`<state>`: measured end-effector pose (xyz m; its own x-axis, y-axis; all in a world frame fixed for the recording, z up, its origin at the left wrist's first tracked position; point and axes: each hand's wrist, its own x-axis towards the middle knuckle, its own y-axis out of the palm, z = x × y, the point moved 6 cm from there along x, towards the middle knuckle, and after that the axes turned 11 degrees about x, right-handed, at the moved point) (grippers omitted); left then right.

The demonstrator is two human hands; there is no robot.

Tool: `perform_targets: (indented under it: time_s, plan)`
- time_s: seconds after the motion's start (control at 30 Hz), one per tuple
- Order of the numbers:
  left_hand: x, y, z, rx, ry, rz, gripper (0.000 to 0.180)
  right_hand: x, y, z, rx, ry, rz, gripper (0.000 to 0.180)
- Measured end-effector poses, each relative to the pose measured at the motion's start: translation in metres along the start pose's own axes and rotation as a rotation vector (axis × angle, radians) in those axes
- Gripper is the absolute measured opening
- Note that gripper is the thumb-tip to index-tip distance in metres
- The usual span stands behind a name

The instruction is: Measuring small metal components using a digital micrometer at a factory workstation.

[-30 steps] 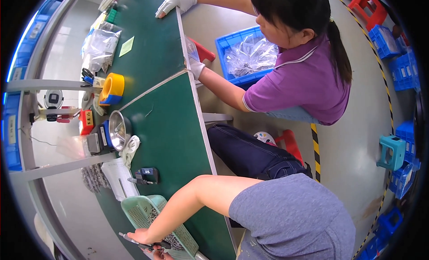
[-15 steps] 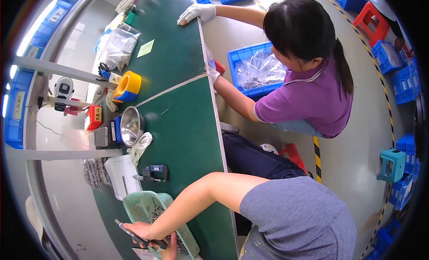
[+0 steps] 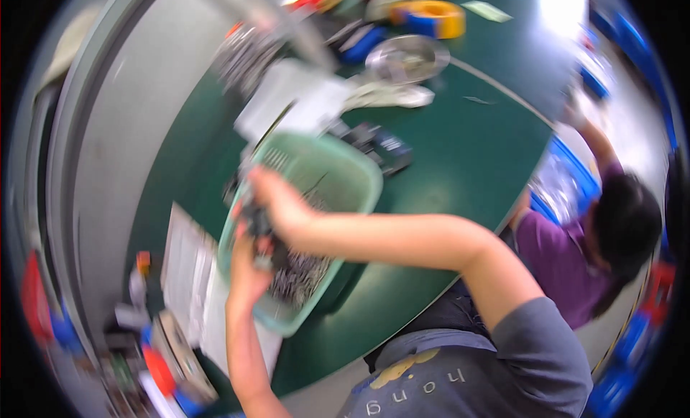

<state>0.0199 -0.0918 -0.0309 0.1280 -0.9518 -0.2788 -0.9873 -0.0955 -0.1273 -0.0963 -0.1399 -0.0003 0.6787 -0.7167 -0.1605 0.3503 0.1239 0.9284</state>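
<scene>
Both my hands are over a pale green plastic basket (image 3: 370, 184) that holds many small metal pins (image 3: 298, 278). My right hand (image 3: 277, 199) and my left hand (image 3: 249, 270) close together around a dark micrometer (image 3: 253, 218), which is smeared by motion. Whether a pin sits between its jaws cannot be made out. A second micrometer (image 3: 388, 148), with a digital display, lies on the green table beside the basket's far right corner.
Past the basket lie white papers (image 3: 291, 94), a white glove (image 3: 392, 94), a metal bowl (image 3: 408, 58) and a yellow-and-blue tape dispenser (image 3: 438, 19). An open folder (image 3: 190, 274) lies left. A co-worker in purple (image 3: 553, 267) sits right, by a blue crate (image 3: 575, 177).
My view has swung toward the basket, so the basket and my hands now appear nearer the middle. Both hands stay on the micrometer. The co-worker now appears farther right.
</scene>
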Motion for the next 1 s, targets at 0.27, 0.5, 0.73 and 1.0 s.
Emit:
perform_targets:
  time_s: [0.27, 0.5, 0.73, 1.0]
  plan:
    - [-0.04, 0.03, -0.042, 1.385, 0.435, 0.064, 0.046, -0.008, 0.009, 0.001, 0.014, 0.009, -0.131, 0.056]
    - [-0.033, 0.038, -0.037, 1.253, 0.498, -0.02, 0.05, -0.01, -0.001, 0.003, 0.027, 0.011, -0.163, 0.054]
    - [-0.029, 0.048, -0.049, 1.276, 0.524, 0.005, 0.032, -0.01, 0.001, 0.004, 0.09, 0.058, -0.182, 0.054]
    - [-0.043, -0.001, -0.03, -0.282, 0.239, -0.078, 0.01, -0.01, 0.008, 0.003, 0.011, 0.044, -0.069, 0.058]
